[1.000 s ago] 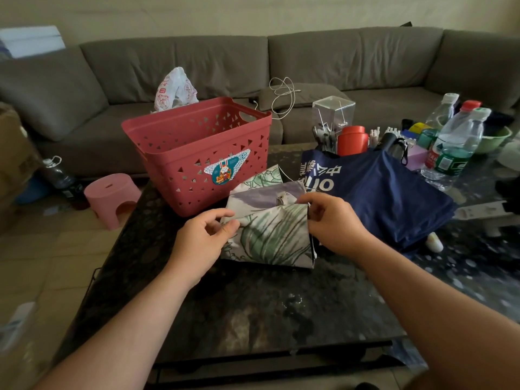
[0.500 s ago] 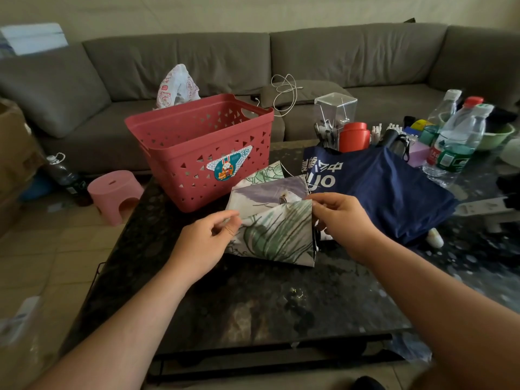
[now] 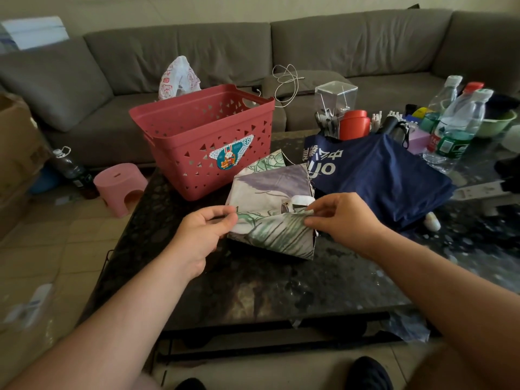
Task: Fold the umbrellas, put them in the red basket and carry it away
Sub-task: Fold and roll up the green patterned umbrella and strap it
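At the far left of the frame a pink plastic stool stands on the tiled floor beside the dark marbled bench. Right of it, on the bench's upper-left part, sits the red basket (triangular cut-outs, a cartoon sticker on its front wall), with nothing visible inside. In the centre, the left hand pinches the left edge of the floral-print umbrella between thumb and curled fingers. That umbrella lies half folded on the bench, just in front of the basket's right corner, its green-and-purple canopy bunched into a rough square. The right hand pinches the canopy's upper right edge, thumb and forefinger pressed together on the cloth near a white strap. Further right, the navy umbrella with white lettering lies spread flat, touching the floral one. Beyond it, at the upper right, stand a red cup and several plastic water bottles.
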`<state>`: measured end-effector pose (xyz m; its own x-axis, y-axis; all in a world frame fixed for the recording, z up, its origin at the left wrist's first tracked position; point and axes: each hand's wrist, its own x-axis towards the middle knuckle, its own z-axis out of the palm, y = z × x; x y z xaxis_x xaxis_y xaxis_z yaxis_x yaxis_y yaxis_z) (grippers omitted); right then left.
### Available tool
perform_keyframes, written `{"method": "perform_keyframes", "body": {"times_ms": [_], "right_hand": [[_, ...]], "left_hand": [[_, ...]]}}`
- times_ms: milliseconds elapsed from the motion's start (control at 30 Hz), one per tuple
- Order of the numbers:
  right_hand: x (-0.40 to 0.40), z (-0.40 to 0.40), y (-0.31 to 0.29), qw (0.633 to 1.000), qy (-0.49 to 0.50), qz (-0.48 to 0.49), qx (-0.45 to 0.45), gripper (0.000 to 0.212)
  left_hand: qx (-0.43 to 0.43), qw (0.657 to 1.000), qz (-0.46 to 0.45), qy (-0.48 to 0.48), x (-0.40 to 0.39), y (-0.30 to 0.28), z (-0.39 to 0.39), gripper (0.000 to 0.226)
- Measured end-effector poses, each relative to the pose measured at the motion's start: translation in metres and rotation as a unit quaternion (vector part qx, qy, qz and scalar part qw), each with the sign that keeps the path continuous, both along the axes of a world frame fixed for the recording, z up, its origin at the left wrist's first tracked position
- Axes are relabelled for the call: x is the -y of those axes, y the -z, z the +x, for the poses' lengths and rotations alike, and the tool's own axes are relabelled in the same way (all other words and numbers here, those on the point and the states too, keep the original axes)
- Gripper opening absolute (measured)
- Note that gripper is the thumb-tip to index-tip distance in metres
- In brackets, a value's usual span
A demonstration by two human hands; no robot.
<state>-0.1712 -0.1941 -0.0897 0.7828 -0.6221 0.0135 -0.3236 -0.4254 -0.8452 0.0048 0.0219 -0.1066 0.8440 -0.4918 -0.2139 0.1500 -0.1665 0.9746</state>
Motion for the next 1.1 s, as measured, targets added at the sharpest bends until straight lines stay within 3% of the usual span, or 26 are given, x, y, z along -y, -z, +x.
{"method": "perform_keyframes", "body": {"times_ms": [67, 167, 233, 333, 467, 533, 633, 833, 900, 1000, 1033, 1100], "right_hand": [[-0.003, -0.002, 0.002, 0.997, 0.0, 0.071, 0.025, 0.015], [-0.008, -0.005, 0.0, 0.955, -0.02, 0.287, 0.071, 0.015], [-0.006, -0.006, 0.001, 0.946, -0.016, 0.312, 0.088, 0.022], [-0.01, -0.003, 0.001, 0.963, 0.02, 0.245, 0.11, 0.027], [-0.013, -0.002, -0.004, 0.962, 0.012, 0.245, 0.119, 0.036], [-0.015, -0.005, -0.004, 0.975, -0.037, 0.211, 0.066, 0.054], [-0.02, -0.007, 0.001, 0.992, -0.098, 0.083, -0.019, 0.071], [-0.015, -0.012, 0.002, 0.973, -0.186, 0.135, -0.03, 0.091], [-0.019, -0.014, 0.002, 0.976, -0.199, 0.073, -0.046, 0.085], [-0.02, -0.01, -0.001, 0.99, -0.134, -0.027, -0.022, 0.042], [-0.019, -0.009, -0.002, 0.988, -0.118, -0.089, -0.039, 0.028], [-0.013, -0.009, -0.003, 0.964, -0.105, -0.231, -0.08, 0.02]], "left_hand": [[0.021, 1.0, -0.004, -0.003, -0.003, 0.0, -0.003, 0.012], [0.06, 0.998, 0.012, 0.017, -0.007, 0.001, -0.005, 0.015], [0.058, 0.997, -0.009, 0.055, -0.01, -0.002, -0.008, 0.021], [0.089, 0.993, -0.006, 0.083, -0.014, 0.001, -0.006, 0.035], [0.185, 0.979, 0.051, 0.067, -0.021, 0.002, -0.001, 0.024], [0.21, 0.974, 0.06, 0.055, -0.023, 0.002, -0.002, 0.017], [0.222, 0.971, 0.061, 0.057, -0.023, 0.004, -0.005, 0.011], [0.261, 0.96, 0.089, 0.047, -0.022, 0.007, -0.005, 0.008], [0.302, 0.947, 0.097, 0.054, -0.023, 0.009, -0.002, 0.01], [0.373, 0.919, 0.099, 0.079, -0.024, 0.009, -0.002, 0.015], [0.39, 0.912, 0.097, 0.084, -0.025, 0.008, -0.003, 0.015], [0.411, 0.903, 0.09, 0.088, -0.024, 0.006, -0.004, 0.014]]}}
